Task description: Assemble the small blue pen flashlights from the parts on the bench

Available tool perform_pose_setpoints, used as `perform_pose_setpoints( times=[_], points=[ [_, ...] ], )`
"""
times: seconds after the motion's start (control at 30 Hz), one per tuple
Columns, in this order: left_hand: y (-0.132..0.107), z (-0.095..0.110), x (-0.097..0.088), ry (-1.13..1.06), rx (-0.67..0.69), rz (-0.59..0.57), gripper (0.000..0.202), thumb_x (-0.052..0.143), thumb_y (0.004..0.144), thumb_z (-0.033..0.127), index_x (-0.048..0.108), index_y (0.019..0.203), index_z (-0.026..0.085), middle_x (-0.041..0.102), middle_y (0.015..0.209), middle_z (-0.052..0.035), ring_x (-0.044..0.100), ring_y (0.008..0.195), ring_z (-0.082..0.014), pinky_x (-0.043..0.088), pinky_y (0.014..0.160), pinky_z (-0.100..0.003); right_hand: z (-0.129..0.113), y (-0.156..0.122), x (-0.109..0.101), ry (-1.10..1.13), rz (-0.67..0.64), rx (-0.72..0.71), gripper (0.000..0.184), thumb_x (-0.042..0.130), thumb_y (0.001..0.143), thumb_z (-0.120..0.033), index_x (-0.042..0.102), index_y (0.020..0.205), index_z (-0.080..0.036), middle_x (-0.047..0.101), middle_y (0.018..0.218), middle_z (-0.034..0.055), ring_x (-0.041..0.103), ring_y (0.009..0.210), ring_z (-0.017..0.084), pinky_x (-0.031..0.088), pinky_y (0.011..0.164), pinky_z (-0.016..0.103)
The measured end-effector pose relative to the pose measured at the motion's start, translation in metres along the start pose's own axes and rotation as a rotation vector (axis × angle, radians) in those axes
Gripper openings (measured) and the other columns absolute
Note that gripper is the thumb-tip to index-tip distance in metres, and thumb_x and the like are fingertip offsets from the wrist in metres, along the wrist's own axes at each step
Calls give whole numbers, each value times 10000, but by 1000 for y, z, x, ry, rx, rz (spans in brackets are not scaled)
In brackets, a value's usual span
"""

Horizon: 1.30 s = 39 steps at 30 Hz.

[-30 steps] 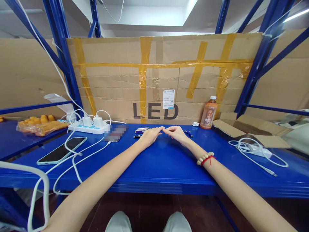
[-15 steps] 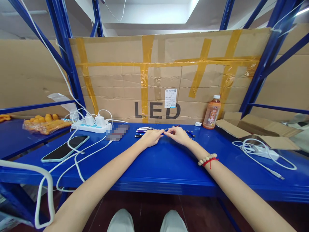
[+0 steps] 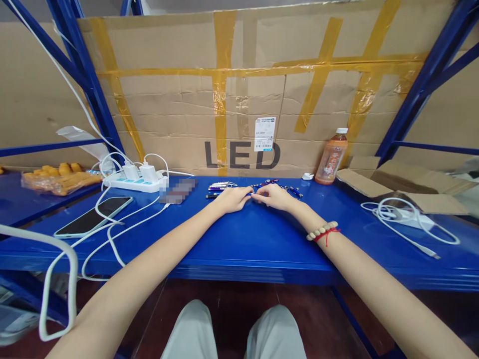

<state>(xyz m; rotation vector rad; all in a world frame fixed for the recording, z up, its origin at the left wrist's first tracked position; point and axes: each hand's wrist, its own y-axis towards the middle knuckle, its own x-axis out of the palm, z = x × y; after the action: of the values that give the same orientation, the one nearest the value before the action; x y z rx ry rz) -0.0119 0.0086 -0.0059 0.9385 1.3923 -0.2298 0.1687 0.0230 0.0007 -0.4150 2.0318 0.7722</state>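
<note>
My left hand (image 3: pixel 234 199) and my right hand (image 3: pixel 275 197) meet fingertip to fingertip, low over the blue shelf top (image 3: pixel 247 244). Both are closed in a pinch, and a small bit of something bluish-white shows between them; the fingers hide most of it. Beside my left hand lie several pens (image 3: pixel 219 187), silver, blue and dark, roughly side by side. Behind and to the right of my right hand lies a loose scatter of dark blue pens or pen parts (image 3: pixel 295 191), partly covered by the hand.
On the left are a phone (image 3: pixel 93 217), a power strip (image 3: pixel 140 184) with white cables and a bag of orange things (image 3: pixel 62 179). A drink bottle (image 3: pixel 331 158), an open carton (image 3: pixel 368 182) and a coiled white cable (image 3: pixel 406 219) stand right. Cardboard (image 3: pixel 172 114) walls the back.
The view has tilted downward, so everything sits higher in the picture and more of my legs shows. My hands remain together at the same place on the shelf.
</note>
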Motion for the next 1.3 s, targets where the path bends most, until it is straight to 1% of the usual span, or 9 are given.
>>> perform_pose_setpoints(
  times=[0.13, 0.37, 0.6, 0.7, 0.93, 1.13, 1.3],
  points=[
    [0, -2, 3, -1, -9, 7, 231, 340, 867, 281, 459, 1050, 206, 606, 986, -39, 579, 879, -188, 448, 707, -277, 4, 1, 3, 48, -52, 10, 431, 441, 737, -534, 586, 583, -158, 619, 564, 18, 472, 401, 77, 346, 444, 205],
    [-1, -2, 3, 14, 2, 17, 225, 342, 861, 266, 457, 1043, 201, 607, 973, -45, 588, 844, -195, 450, 661, -270, 3, 2, 4, 77, -88, 31, 421, 419, 757, -514, 566, 584, -159, 615, 573, 24, 488, 407, 80, 357, 425, 201],
    [-2, -1, 2, 25, 1, 32, 235, 334, 866, 290, 455, 1045, 196, 616, 943, -50, 597, 819, -195, 451, 662, -271, 4, 3, 5, 52, -98, 48, 307, 457, 757, -417, 548, 599, -169, 602, 559, 8, 496, 429, 92, 369, 447, 210],
    [-2, -2, 4, 21, 2, 48, 257, 326, 869, 313, 445, 1063, 195, 618, 951, -53, 597, 833, -203, 455, 672, -282, 3, 3, 4, 18, -96, 46, 263, 469, 755, -382, 562, 629, -171, 603, 567, 6, 508, 468, 102, 368, 466, 211],
    [-2, -1, 2, 15, -2, 22, 265, 319, 871, 326, 446, 1072, 207, 617, 965, -44, 594, 856, -194, 452, 691, -273, 3, 2, 2, -34, -142, 81, 228, 484, 755, -359, 606, 788, -169, 618, 632, 7, 529, 546, 114, 378, 522, 214],
    [-2, 1, -1, 34, -6, 11, 249, 324, 867, 306, 456, 1056, 211, 624, 945, -32, 601, 824, -193, 448, 652, -258, 2, 3, 3, -107, -138, 94, 238, 488, 754, -366, 607, 836, -177, 610, 676, 17, 521, 578, 120, 365, 522, 215],
    [-2, 1, -2, 33, 0, -3, 242, 329, 863, 299, 461, 1044, 209, 628, 926, -26, 603, 804, -188, 443, 651, -255, 3, 3, 3, -104, -142, 90, 237, 498, 747, -363, 608, 849, -180, 608, 702, 21, 524, 610, 125, 368, 539, 217]
  ],
)
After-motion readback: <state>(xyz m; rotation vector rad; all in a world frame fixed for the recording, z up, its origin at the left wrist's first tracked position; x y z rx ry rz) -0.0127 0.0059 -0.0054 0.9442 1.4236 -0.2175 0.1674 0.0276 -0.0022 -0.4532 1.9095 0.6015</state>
